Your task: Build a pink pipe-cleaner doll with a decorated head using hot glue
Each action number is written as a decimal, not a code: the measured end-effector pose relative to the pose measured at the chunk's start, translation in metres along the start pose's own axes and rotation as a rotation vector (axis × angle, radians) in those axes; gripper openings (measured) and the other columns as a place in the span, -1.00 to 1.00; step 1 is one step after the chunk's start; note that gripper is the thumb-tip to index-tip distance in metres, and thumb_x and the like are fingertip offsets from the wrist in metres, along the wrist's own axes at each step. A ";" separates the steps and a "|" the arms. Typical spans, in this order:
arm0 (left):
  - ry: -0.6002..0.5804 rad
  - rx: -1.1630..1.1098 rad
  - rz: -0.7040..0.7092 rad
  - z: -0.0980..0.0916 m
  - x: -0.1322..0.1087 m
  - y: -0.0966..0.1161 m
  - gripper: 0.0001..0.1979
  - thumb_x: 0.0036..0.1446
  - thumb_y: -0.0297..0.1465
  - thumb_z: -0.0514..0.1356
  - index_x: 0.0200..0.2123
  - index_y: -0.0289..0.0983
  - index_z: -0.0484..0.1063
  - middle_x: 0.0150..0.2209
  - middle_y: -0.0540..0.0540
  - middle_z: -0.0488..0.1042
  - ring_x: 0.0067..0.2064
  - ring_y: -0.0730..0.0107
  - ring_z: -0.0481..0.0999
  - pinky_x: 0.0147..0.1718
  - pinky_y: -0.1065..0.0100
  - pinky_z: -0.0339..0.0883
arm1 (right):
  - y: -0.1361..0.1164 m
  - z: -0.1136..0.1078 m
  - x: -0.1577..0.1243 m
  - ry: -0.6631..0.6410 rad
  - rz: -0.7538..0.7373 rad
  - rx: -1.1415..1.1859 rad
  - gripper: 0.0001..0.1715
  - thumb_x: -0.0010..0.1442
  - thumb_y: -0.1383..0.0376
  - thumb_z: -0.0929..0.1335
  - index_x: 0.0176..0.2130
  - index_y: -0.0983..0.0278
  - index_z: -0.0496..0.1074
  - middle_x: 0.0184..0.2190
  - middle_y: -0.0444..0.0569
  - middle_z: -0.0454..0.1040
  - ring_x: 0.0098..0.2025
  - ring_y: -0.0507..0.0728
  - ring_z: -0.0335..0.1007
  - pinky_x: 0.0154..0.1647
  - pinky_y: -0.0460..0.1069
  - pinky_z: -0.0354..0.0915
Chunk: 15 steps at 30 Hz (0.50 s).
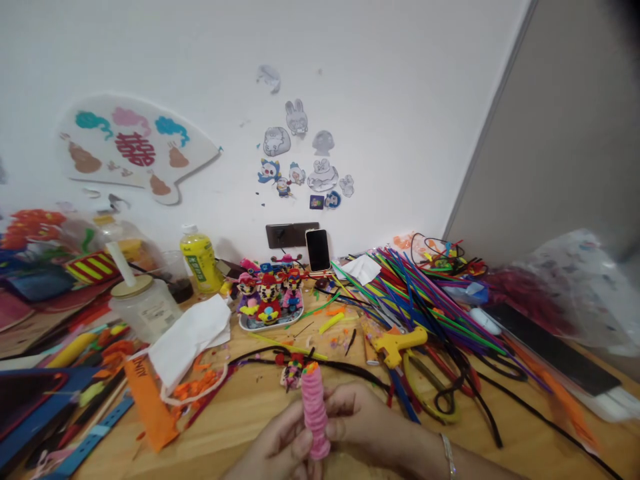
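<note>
While held upright: a pink coiled pipe-cleaner column point(315, 417) with a small multicoloured tip stands between both hands, low in the view at about 6 o'clock.

Long axis: nearly vertical to the view, its tip leaning slightly toward 11 o'clock and its base toward the person.

Left hand: the bare left hand point(280, 443) lies at 9 o'clock from the column, its fingers curled against the lower part.

Right hand: the bare right hand point(363, 420) lies at 3 o'clock, its fingers against the middle of the column, with a thin silver bangle point(449, 457) on the wrist.

Nearer hand: both touch the column, so neither stands apart from it; the exact finger placement is partly hidden.

Grip: both hands are closed around the column from opposite sides, with its tip and base left showing.

Just beyond: a small multicoloured pipe-cleaner figure point(293, 373) lies at 11 o'clock, beside a long black pipe-cleaner point(345, 373) on the light wooden tabletop point(240, 427).

Farther out: a yellow plastic glue gun point(400, 347) sits at 2 o'clock, below a fanned bundle of multicoloured straight stems point(425, 300).
</note>
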<state>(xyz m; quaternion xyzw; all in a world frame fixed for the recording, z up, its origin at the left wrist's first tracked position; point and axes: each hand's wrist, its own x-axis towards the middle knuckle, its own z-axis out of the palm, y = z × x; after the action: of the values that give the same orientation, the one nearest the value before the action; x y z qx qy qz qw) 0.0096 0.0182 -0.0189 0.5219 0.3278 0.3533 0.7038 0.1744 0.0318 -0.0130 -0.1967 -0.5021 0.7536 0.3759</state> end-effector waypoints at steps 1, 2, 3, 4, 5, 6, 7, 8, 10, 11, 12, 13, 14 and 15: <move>0.012 0.020 0.002 0.001 -0.001 0.001 -0.47 -0.07 -0.13 0.22 -0.04 -0.26 0.36 -0.59 -0.07 0.51 -0.65 0.45 0.46 -0.70 0.53 0.24 | 0.001 0.000 0.000 0.005 -0.015 -0.017 -0.62 -0.16 0.10 0.46 -0.42 0.37 0.53 -0.54 -0.13 0.38 -0.47 -0.04 0.25 -0.37 -0.13 0.13; 0.021 0.041 -0.001 0.002 -0.001 0.002 -0.48 -0.07 -0.14 0.22 -0.04 -0.26 0.37 -0.59 -0.07 0.50 -0.65 0.44 0.46 -0.68 0.51 0.25 | 0.002 0.000 0.001 0.016 -0.038 -0.039 -0.61 -0.16 0.09 0.46 -0.44 0.37 0.52 -0.52 -0.12 0.39 -0.44 -0.02 0.26 -0.36 -0.12 0.14; 0.030 0.059 -0.003 0.003 -0.001 0.003 -0.49 -0.06 -0.14 0.21 -0.05 -0.27 0.37 -0.60 -0.06 0.50 -0.64 0.43 0.45 -0.67 0.50 0.26 | 0.003 0.000 0.001 0.032 -0.063 -0.059 -0.61 -0.16 0.08 0.45 -0.45 0.37 0.52 -0.50 -0.11 0.39 -0.41 0.00 0.28 -0.34 -0.12 0.15; 0.042 0.074 -0.001 0.003 -0.001 0.004 -0.49 -0.05 -0.14 0.20 -0.05 -0.28 0.37 -0.62 -0.05 0.48 -0.65 0.42 0.44 -0.67 0.48 0.27 | 0.004 0.001 0.002 0.053 -0.083 -0.069 -0.61 -0.15 0.07 0.45 -0.46 0.36 0.50 -0.49 -0.10 0.40 -0.40 0.01 0.29 -0.34 -0.10 0.16; 0.064 0.089 0.008 0.004 0.000 0.005 -0.49 -0.03 -0.13 0.18 -0.05 -0.28 0.37 -0.64 -0.04 0.47 -0.65 0.42 0.43 -0.66 0.47 0.27 | 0.006 0.003 0.003 0.074 -0.097 -0.064 -0.60 -0.15 0.05 0.44 -0.47 0.36 0.48 -0.49 -0.10 0.40 -0.41 0.02 0.31 -0.35 -0.09 0.18; 0.103 0.106 0.029 0.004 0.001 0.005 -0.50 -0.02 -0.12 0.16 -0.06 -0.28 0.37 -0.66 -0.01 0.44 -0.66 0.43 0.41 -0.66 0.47 0.27 | 0.008 0.004 0.005 0.099 -0.102 -0.047 -0.58 -0.14 0.03 0.43 -0.46 0.36 0.46 -0.52 -0.10 0.40 -0.45 0.03 0.32 -0.37 -0.07 0.20; 0.159 0.135 0.059 0.004 0.002 0.005 -0.53 0.00 -0.12 0.14 -0.07 -0.28 0.37 -0.67 0.01 0.42 -0.66 0.45 0.38 -0.65 0.48 0.26 | 0.009 0.006 0.006 0.132 -0.106 -0.029 -0.57 -0.13 0.02 0.42 -0.46 0.36 0.44 -0.55 -0.11 0.40 -0.49 0.03 0.32 -0.40 -0.06 0.21; 0.223 0.181 0.095 0.003 0.003 0.004 -0.56 0.02 -0.13 0.13 -0.09 -0.27 0.37 -0.67 0.03 0.41 -0.65 0.46 0.37 -0.64 0.49 0.26 | 0.011 0.007 0.007 0.179 -0.113 -0.021 -0.57 -0.12 0.02 0.41 -0.46 0.36 0.42 -0.57 -0.11 0.40 -0.53 0.04 0.32 -0.43 -0.05 0.22; 0.333 0.340 0.190 0.000 0.004 0.000 -0.65 0.07 -0.18 0.10 -0.13 -0.25 0.38 -0.64 0.05 0.41 -0.61 0.47 0.38 -0.61 0.51 0.27 | 0.014 0.008 0.009 0.320 -0.140 -0.054 -0.59 -0.12 0.05 0.42 -0.45 0.36 0.40 -0.57 -0.10 0.41 -0.52 0.04 0.32 -0.42 -0.05 0.23; 0.364 0.444 0.248 -0.001 0.004 -0.003 -0.69 0.08 -0.22 0.10 -0.14 -0.24 0.38 -0.62 0.05 0.41 -0.59 0.47 0.40 -0.59 0.52 0.29 | 0.014 0.008 0.010 0.395 -0.154 -0.091 -0.62 -0.12 0.08 0.43 -0.45 0.37 0.40 -0.54 -0.09 0.42 -0.48 0.04 0.33 -0.39 -0.05 0.23; 0.374 0.558 0.312 -0.003 0.004 -0.006 -0.71 0.08 -0.24 0.10 -0.14 -0.23 0.37 -0.59 0.04 0.43 -0.56 0.46 0.42 -0.56 0.52 0.31 | 0.015 0.007 0.010 0.457 -0.163 -0.130 -0.64 -0.12 0.11 0.44 -0.44 0.36 0.41 -0.51 -0.08 0.43 -0.44 0.05 0.34 -0.36 -0.06 0.22; 0.369 0.674 0.381 -0.005 0.003 -0.010 -0.71 0.08 -0.27 0.11 -0.12 -0.22 0.36 -0.55 0.03 0.46 -0.53 0.45 0.46 -0.53 0.51 0.35 | 0.016 0.007 0.010 0.495 -0.166 -0.157 -0.66 -0.12 0.13 0.44 -0.44 0.36 0.41 -0.50 -0.07 0.44 -0.42 0.05 0.33 -0.34 -0.06 0.22; 0.362 0.778 0.443 -0.006 0.003 -0.014 -0.71 0.08 -0.30 0.11 -0.10 -0.21 0.33 -0.52 0.03 0.49 -0.51 0.45 0.48 -0.50 0.51 0.37 | 0.016 0.007 0.010 0.513 -0.165 -0.170 -0.67 -0.12 0.14 0.44 -0.45 0.36 0.41 -0.49 -0.07 0.44 -0.42 0.05 0.33 -0.34 -0.06 0.21; 0.353 0.877 0.495 -0.007 0.002 -0.017 -0.70 0.09 -0.32 0.11 -0.08 -0.21 0.30 -0.49 0.02 0.51 -0.49 0.45 0.50 -0.47 0.52 0.39 | 0.018 0.007 0.010 0.517 -0.160 -0.171 -0.68 -0.12 0.14 0.44 -0.46 0.36 0.41 -0.50 -0.08 0.43 -0.43 0.05 0.32 -0.35 -0.06 0.21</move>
<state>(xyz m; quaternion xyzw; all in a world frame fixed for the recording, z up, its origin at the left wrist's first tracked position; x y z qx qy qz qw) 0.0073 0.0198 -0.0377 0.7614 0.4251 0.4212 0.2493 0.1566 0.0314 -0.0251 -0.3733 -0.4653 0.6010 0.5319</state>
